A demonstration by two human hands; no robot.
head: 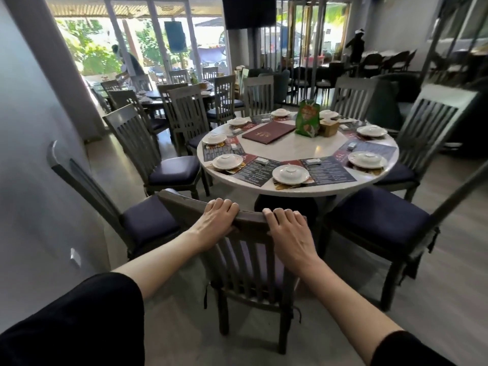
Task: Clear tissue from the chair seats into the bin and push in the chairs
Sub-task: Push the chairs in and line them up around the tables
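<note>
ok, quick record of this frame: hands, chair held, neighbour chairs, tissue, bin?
left hand: grips top rail of near chair
right hand: grips same rail
near chair: faces round table, seat mostly hidden
left chair: pulled out, no tissue on seat
right chair: pulled out, no tissue on seat
bin: not in view

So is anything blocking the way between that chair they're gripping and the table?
Nothing visible. The left hand and right hand grip the chair, and only bare floor lies between it and the table. Neighbouring chairs stand clear on either side.
</note>
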